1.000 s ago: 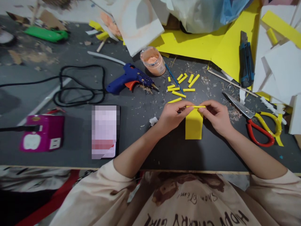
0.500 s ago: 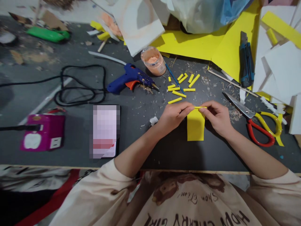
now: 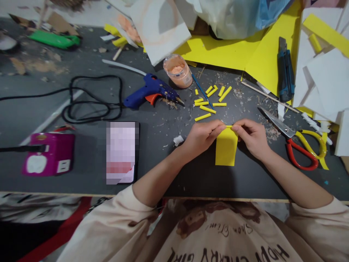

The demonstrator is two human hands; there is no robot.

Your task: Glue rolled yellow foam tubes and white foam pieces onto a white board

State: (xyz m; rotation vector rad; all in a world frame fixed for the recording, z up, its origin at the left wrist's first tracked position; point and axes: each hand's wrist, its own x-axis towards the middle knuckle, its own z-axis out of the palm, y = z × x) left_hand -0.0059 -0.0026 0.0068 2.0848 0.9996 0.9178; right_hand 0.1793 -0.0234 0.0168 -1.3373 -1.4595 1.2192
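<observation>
**Table** (image 3: 191, 178): flat dark grey top with a pale front edge nearest the person. Farther back it is dusted with shavings and scraps.

**Yellow strip** (image 3: 225, 151): matt rectangle of paper or thin foam; the view does not settle which. It lies flat on the table just ahead of the person, between the two hands. Its far edge is curled into a narrow roll.

**Left hand** (image 3: 203, 136): thumb and forefinger are closed tight on the left end of the rolled edge, covering it. The other fingers are tucked under.

**Right hand** (image 3: 252, 136): the same tight pinch on the right end of the roll, with the wrist low over the table.

**Phone** (image 3: 121, 152): flat rectangle left of the left forearm, its screen blurred out.

**Magenta box** (image 3: 49, 153): glossy plastic with a socket face, at the far left.

**Scissors** (image 3: 297, 140): steel blades with red and yellow loop handles, near the right hand but apart from it.

**Small yellow rolls** (image 3: 207, 103): short tubes scattered just beyond the hands.

**Glue gun** (image 3: 149, 91): blue body with an orange trigger, lying on its side with the nozzle toward the rolls. A black cable (image 3: 89, 105) lies looped to its left.

**Jar** (image 3: 177, 71): clear, round and open, with peach-coloured contents, just behind the nozzle.

**Utility knife** (image 3: 285, 71): dark, slim casing, lying on a large yellow sheet (image 3: 226, 51).

**White boards** (image 3: 321, 76): stiff angular offcuts piled at the far right, overlapping that sheet.
</observation>
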